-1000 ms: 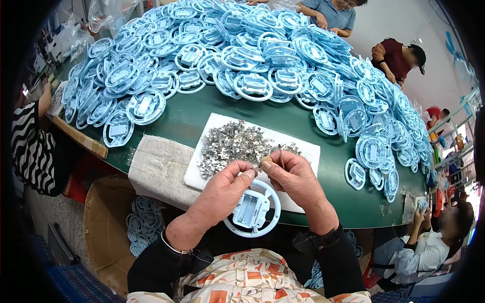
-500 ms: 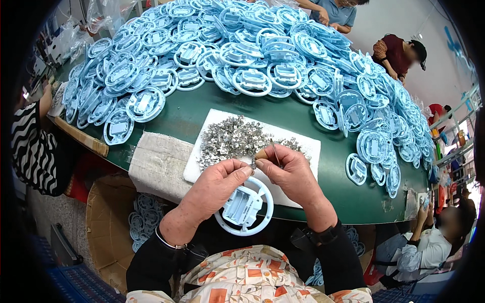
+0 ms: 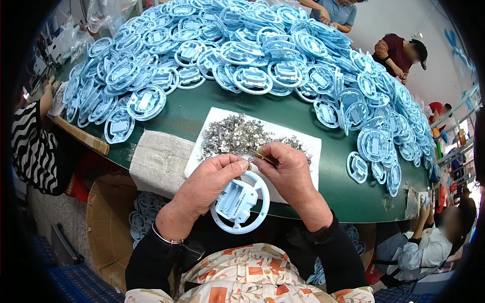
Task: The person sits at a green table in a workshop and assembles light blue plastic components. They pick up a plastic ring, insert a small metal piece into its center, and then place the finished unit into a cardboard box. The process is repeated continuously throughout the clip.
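Observation:
My left hand [image 3: 214, 177] is closed at the top of a light-blue plastic toy steering wheel [image 3: 236, 202], whose open battery compartment faces up. Its thumb and forefinger also pinch around a tiny metal piece [image 3: 249, 165], mostly hidden. Just to the right, my right hand [image 3: 287, 169] is closed on slim metal tweezers [image 3: 266, 159], tips toward the left fingertips. Behind both hands, many small silvery metal contacts [image 3: 235, 135] lie heaped on a white foam board [image 3: 312, 171].
A huge pile of matching blue wheels [image 3: 252, 78] covers the far part of the green table [image 3: 192, 113]. A folded pale cloth [image 3: 157, 161] lies left of the board. Below the table's left edge stands a cardboard box [image 3: 108, 222] holding more wheels. Several people work around.
My hands have drawn slightly apart at the fingertips. The wheel has shifted a little left and turned slightly, and the tweezers have tipped from near upright to a flatter slant.

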`<control>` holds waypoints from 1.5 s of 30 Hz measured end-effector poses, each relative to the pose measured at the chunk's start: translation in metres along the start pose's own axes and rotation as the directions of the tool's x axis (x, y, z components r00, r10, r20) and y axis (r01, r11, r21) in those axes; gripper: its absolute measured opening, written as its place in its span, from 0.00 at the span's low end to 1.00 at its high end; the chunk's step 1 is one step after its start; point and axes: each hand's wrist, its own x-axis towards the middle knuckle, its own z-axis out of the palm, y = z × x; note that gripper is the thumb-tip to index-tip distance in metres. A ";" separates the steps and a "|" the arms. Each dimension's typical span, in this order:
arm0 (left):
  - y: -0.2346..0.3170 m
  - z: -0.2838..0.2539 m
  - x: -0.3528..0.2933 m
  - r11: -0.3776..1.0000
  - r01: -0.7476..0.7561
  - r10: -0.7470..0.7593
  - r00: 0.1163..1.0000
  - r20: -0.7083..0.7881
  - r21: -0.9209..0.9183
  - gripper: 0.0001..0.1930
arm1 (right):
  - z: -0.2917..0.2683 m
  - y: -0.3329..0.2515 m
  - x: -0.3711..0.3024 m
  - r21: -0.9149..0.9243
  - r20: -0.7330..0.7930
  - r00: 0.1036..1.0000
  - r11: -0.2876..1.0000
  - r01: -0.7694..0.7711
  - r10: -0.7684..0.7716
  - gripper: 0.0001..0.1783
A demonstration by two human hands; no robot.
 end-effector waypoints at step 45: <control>-0.037 -0.007 -0.051 0.926 0.050 -0.043 0.999 -0.027 0.374 0.12 | 0.018 -0.012 -0.008 -0.331 0.335 0.940 0.925 0.188 -0.071 0.03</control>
